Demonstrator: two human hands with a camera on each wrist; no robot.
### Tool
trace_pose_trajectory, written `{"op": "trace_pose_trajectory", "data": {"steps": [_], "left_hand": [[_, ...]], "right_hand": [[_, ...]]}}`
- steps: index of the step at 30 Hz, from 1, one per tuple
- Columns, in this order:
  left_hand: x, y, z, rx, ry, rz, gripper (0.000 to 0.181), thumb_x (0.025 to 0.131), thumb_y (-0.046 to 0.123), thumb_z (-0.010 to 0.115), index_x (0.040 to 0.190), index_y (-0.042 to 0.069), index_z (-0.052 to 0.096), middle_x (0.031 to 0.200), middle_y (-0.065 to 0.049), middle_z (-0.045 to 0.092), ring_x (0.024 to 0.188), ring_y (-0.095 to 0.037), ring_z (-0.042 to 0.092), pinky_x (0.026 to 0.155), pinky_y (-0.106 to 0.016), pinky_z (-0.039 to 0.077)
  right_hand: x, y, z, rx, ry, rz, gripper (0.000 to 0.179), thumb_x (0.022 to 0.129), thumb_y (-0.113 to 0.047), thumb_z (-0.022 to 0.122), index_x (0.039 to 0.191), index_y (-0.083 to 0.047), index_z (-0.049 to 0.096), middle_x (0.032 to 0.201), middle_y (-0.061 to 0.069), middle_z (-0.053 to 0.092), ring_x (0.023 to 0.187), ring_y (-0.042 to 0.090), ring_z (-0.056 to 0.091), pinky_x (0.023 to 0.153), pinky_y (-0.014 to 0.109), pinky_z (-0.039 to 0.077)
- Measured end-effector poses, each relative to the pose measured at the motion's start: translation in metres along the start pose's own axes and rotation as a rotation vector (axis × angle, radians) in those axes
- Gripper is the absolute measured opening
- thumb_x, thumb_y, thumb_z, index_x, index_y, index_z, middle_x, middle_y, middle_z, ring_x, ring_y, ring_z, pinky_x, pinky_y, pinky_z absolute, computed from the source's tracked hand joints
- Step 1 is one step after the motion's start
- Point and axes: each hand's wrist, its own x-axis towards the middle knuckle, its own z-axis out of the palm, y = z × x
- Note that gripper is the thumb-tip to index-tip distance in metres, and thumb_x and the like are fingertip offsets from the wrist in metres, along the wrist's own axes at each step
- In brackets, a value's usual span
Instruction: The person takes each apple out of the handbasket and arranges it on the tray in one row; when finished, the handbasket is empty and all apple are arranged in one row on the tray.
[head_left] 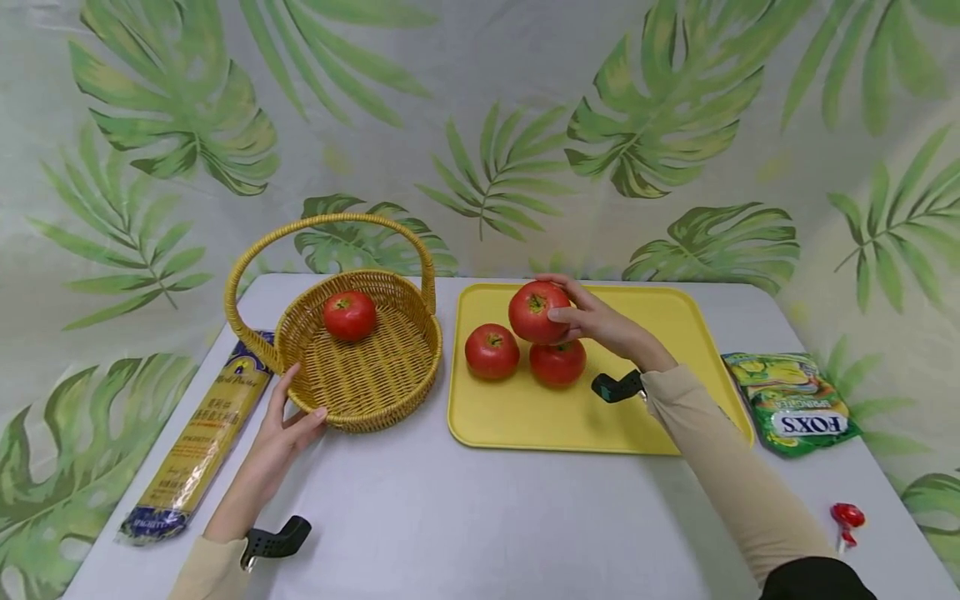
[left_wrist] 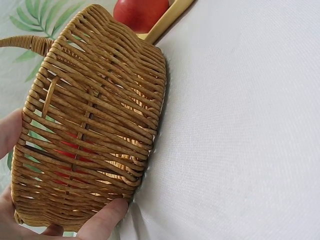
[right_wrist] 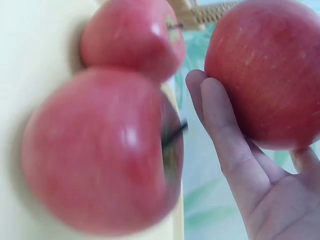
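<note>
In the head view, my right hand (head_left: pixel 603 325) holds a red apple (head_left: pixel 537 310) above the yellow tray (head_left: pixel 630 417). Two more apples lie on the tray below it, one apple (head_left: pixel 491 352) to the left and another apple (head_left: pixel 558 365) partly hidden under the held one. The right wrist view has fingers (right_wrist: pixel 220 112) around the lifted apple (right_wrist: pixel 270 70), away from the two on the tray. My left hand (head_left: pixel 273 446) grips the near left side of a wicker basket (head_left: pixel 382 379) with a tall handle. One apple (head_left: pixel 349 316) sits inside the basket.
A spaghetti packet (head_left: pixel 206 433) lies left of the basket, partly behind its rim and handle. Right of the tray is a green FOX'S bag (head_left: pixel 795 400). A red-wrapped lollipop (head_left: pixel 847 515) lies near the table's right edge. A leaf-print cloth (head_left: pixel 510 100) hangs behind the table.
</note>
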Motion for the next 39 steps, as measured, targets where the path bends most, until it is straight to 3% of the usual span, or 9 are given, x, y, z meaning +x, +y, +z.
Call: {"op": "trace_pose_trajectory", "data": {"steps": [10, 17, 21, 24, 28, 34, 39], "left_hand": [[0.000, 0.001, 0.001, 0.015, 0.019, -0.016, 0.080, 0.097, 0.011, 0.055, 0.153, 0.037, 0.004, 0.155, -0.005, -0.022, 0.138, -0.045, 0.014, 0.104, -0.040, 0.033], [0.000, 0.001, 0.001, 0.013, 0.013, -0.012, 0.080, 0.098, 0.011, 0.055, 0.154, 0.033, 0.002, 0.155, -0.005, -0.021, 0.138, -0.045, 0.015, 0.104, -0.041, 0.033], [0.000, 0.001, 0.001, 0.009, 0.005, -0.011, 0.080, 0.098, 0.011, 0.055, 0.153, 0.033, 0.002, 0.155, -0.005, -0.021, 0.137, -0.045, 0.016, 0.104, -0.041, 0.033], [-0.001, 0.002, 0.001, 0.007, 0.000, -0.010, 0.080, 0.098, 0.012, 0.055, 0.153, 0.033, 0.001, 0.155, -0.006, -0.020, 0.137, -0.045, 0.017, 0.104, -0.040, 0.034], [-0.001, 0.001, 0.001, 0.006, -0.006, -0.006, 0.081, 0.098, 0.013, 0.055, 0.154, 0.031, 0.000, 0.155, -0.006, -0.020, 0.137, -0.044, 0.018, 0.103, -0.036, 0.037], [-0.001, -0.001, 0.000, -0.010, -0.010, 0.002, 0.081, 0.098, 0.012, 0.055, 0.154, 0.030, -0.001, 0.155, -0.007, -0.020, 0.136, -0.045, 0.019, 0.096, -0.024, 0.043], [0.000, -0.001, 0.000, -0.010, -0.011, 0.002, 0.081, 0.098, 0.012, 0.055, 0.154, 0.031, -0.001, 0.155, -0.006, -0.021, 0.137, -0.045, 0.018, 0.096, -0.024, 0.043]], "right_hand": [[-0.036, 0.009, -0.032, 0.054, 0.090, -0.011, 0.055, 0.099, -0.016, 0.046, 0.149, -0.017, 0.022, 0.140, 0.015, 0.029, 0.106, 0.024, 0.057, 0.086, 0.034, 0.053], [-0.059, 0.020, -0.047, 0.059, 0.143, 0.024, 0.056, 0.101, -0.018, 0.046, 0.150, -0.019, 0.019, 0.140, 0.015, 0.027, 0.101, 0.023, 0.061, 0.085, 0.043, 0.054], [-0.071, 0.029, -0.052, 0.043, 0.167, 0.087, 0.058, 0.102, -0.024, 0.045, 0.152, -0.021, 0.015, 0.144, 0.019, 0.022, 0.099, 0.029, 0.063, 0.086, 0.055, 0.050], [-0.079, 0.037, -0.055, 0.049, 0.177, 0.142, 0.057, 0.102, -0.026, 0.043, 0.151, -0.022, 0.014, 0.146, 0.022, 0.019, 0.097, 0.043, 0.062, 0.086, 0.058, 0.047], [-0.088, 0.050, -0.058, 0.095, 0.176, 0.201, 0.056, 0.103, -0.027, 0.042, 0.151, -0.023, 0.014, 0.148, 0.023, 0.015, 0.101, 0.051, 0.058, 0.087, 0.057, 0.047], [-0.098, 0.068, -0.060, 0.185, 0.138, 0.239, 0.055, 0.104, -0.025, 0.040, 0.151, -0.023, 0.011, 0.147, 0.025, 0.011, 0.097, 0.046, 0.062, 0.086, 0.049, 0.051], [-0.102, 0.076, -0.061, 0.226, 0.096, 0.261, 0.053, 0.105, -0.023, 0.035, 0.151, -0.021, 0.008, 0.146, 0.027, 0.012, 0.094, 0.046, 0.063, 0.087, 0.050, 0.050]]}}
